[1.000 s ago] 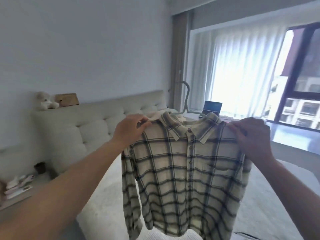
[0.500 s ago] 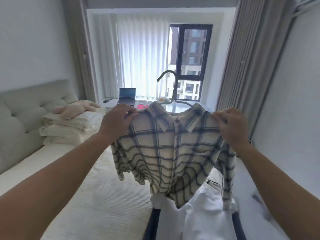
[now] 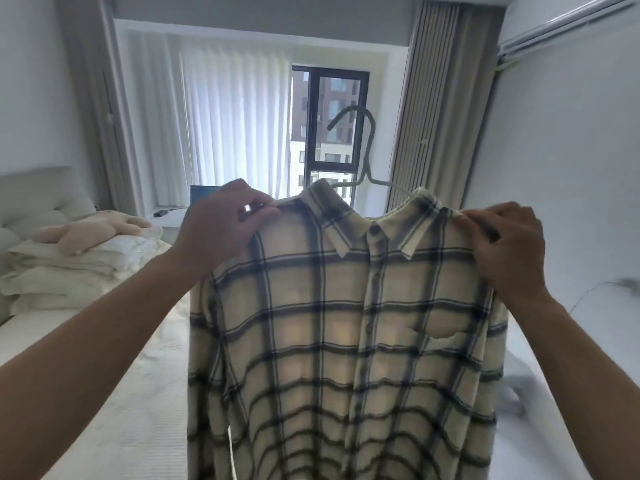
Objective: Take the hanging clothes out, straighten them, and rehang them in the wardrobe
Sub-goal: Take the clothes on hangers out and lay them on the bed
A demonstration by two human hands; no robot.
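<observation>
Shirt (image 3: 346, 341) hung on hanger (image 3: 363, 147) at frame centre, left hand (image 3: 221, 226) and right hand (image 3: 505, 244) at its shoulders. Bed (image 3: 114, 393) lay lower left, bedding stack (image 3: 79, 268) on it; window (image 3: 329, 126) stood behind, upper centre.

A bed (image 3: 114, 393) fills the lower left of the frame, its white textured cover running from the bottom edge up toward the window. At its far end, middle left, a stack of folded white bedding (image 3: 79, 271) lies on the mattress, and a pale pink plush toy (image 3: 86, 232) sprawls on top of that stack. A padded grey headboard (image 3: 31, 202) rises along the left edge. Past the bed's far end, a laptop (image 3: 204, 195) stands open on a low ledge (image 3: 166, 216) under the curtains.
</observation>
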